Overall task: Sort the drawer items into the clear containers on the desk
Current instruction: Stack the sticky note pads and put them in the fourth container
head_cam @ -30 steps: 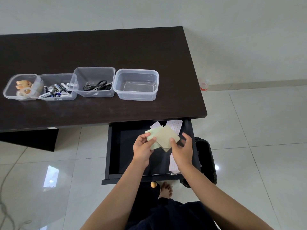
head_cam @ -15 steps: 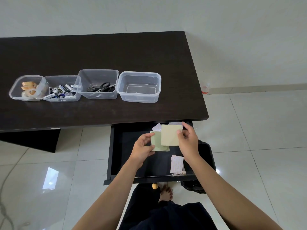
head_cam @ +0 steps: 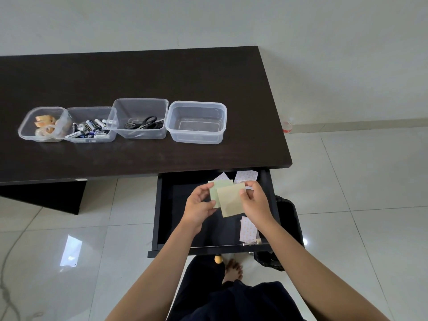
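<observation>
Above the open black drawer (head_cam: pixel 162 214) my left hand (head_cam: pixel 199 208) grips a pale green sticky-note pad (head_cam: pixel 215 188) and my right hand (head_cam: pixel 254 205) grips a yellow sticky-note pad (head_cam: pixel 230 201) that overlaps it. More white patterned pads lie in the drawer, at the back (head_cam: pixel 246 176) and the front right (head_cam: pixel 248 230). On the dark desk (head_cam: pixel 143 75) stand a row of clear containers: an empty one (head_cam: pixel 196 122) at the right, then one with scissors (head_cam: pixel 144 123), one with batteries (head_cam: pixel 89 130), and one with tape rolls (head_cam: pixel 45 127).
A black bin (head_cam: pixel 289 223) stands on the tiled floor right of the drawer. The drawer's round wooden knob (head_cam: pixel 217 259) is at its front, above my bare foot (head_cam: pixel 234 269). A small red-and-white cup (head_cam: pixel 287 126) sits by the wall.
Both hands have lifted the two pads slightly and turned them from a fanned diagonal to squarer, overlapping positions; the yellow pad now sits lower over the green one.
</observation>
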`<action>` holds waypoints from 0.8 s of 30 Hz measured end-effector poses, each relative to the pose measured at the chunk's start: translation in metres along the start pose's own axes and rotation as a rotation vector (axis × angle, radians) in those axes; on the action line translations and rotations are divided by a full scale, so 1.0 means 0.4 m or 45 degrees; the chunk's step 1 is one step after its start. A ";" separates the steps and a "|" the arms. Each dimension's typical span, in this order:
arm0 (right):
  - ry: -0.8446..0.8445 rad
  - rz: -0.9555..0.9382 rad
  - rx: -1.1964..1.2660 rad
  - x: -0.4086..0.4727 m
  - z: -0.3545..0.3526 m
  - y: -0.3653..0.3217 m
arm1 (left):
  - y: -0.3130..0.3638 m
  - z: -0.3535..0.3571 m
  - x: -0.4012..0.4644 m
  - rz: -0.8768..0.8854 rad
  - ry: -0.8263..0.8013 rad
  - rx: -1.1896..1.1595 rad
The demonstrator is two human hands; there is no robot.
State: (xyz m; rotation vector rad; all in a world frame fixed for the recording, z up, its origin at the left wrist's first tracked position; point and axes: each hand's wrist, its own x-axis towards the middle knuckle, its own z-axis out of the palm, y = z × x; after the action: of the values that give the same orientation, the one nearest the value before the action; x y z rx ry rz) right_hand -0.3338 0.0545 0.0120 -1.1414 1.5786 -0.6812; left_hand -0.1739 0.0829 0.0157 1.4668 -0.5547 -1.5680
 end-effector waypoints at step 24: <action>0.055 -0.081 -0.021 -0.029 0.037 -0.009 | 0.001 -0.037 -0.011 -0.068 -0.051 -0.028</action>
State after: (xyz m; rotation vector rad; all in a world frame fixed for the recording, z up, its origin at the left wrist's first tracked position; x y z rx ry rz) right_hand -0.3183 0.0656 0.0152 -1.2010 1.5925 -0.7403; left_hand -0.1602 0.0899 0.0153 1.4474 -0.5240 -1.6430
